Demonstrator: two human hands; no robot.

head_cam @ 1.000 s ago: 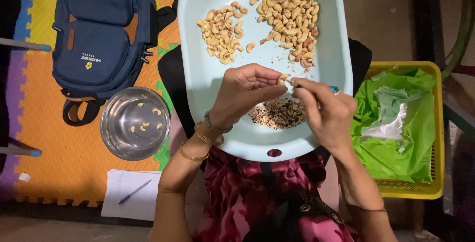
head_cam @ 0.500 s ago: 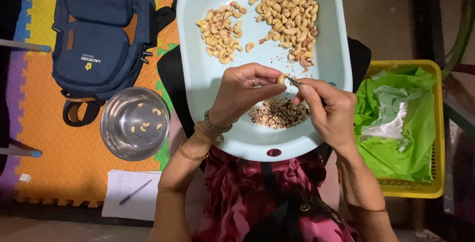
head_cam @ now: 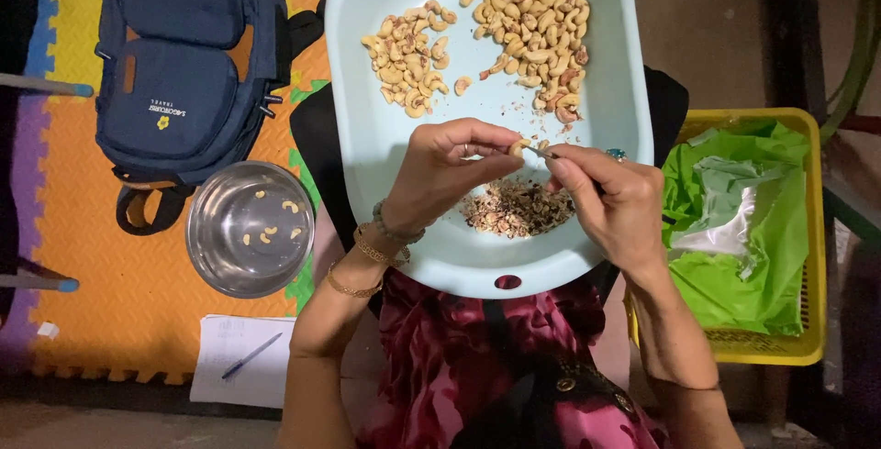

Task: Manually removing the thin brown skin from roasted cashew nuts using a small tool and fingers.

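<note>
My left hand (head_cam: pixel 445 169) pinches a single cashew nut (head_cam: pixel 519 146) over a pale blue tray (head_cam: pixel 376 151) resting on my lap. My right hand (head_cam: pixel 610 199) grips a small thin tool (head_cam: pixel 540 152) whose tip touches the nut. Directly below the hands lies a heap of brownish skin scraps (head_cam: pixel 516 208). A small pile of pale peeled cashews (head_cam: pixel 408 68) sits at the tray's upper middle. A larger pile of cashews (head_cam: pixel 537 32), some with reddish skin, lies at the upper right.
A steel bowl (head_cam: pixel 250 227) with a few cashews stands on the colourful foam mat at left. A blue backpack (head_cam: pixel 184 64) lies above it. Paper with a pen (head_cam: pixel 246 357) lies below. A yellow basket (head_cam: pixel 757 229) lined with green plastic stands at right.
The hands have stayed over the scrap heap. My right hand has shifted slightly, working the tool against the nut held by my left fingers.
</note>
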